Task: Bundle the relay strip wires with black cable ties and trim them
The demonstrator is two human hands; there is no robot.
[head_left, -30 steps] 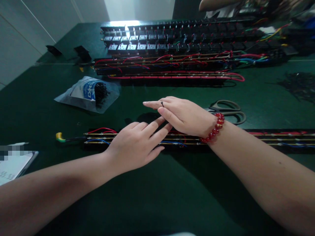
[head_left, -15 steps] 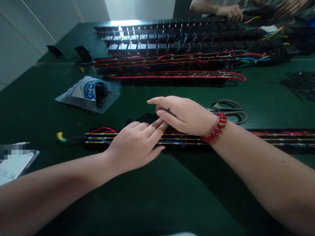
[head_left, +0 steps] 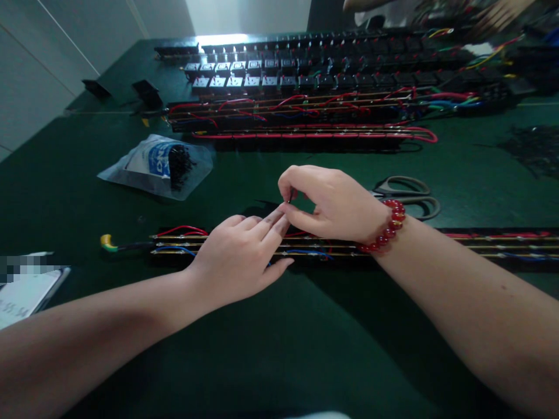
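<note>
My left hand (head_left: 242,253) lies across the wired strip (head_left: 349,247), fingers stretched out together and thumb apart. Brass bars, red wires and blue wires run along the strip's black body; parts are hidden under both hands. Just beyond the left fingertips, my right hand (head_left: 332,201) is closed in a pinch, with a red bead bracelet at its wrist. A thin black cable tie (head_left: 290,195) shows between the right thumb and index finger, mostly hidden by them. The right thumb meets the left fingertips. Scissors (head_left: 404,186) lie behind the right wrist.
A clear bag of black cable ties (head_left: 152,166) lies at the left, beyond the strip. More strips (head_left: 305,137) stretch across the back. A dark pile (head_left: 535,151) is at the right, a phone-like object (head_left: 35,297) at the left. Another person's hand (head_left: 500,17) works far right.
My right index finger has curled from stretched out into a pinch with the thumb on the tie. My left hand is nearly still. The other person's near hand has moved from the back strips.
</note>
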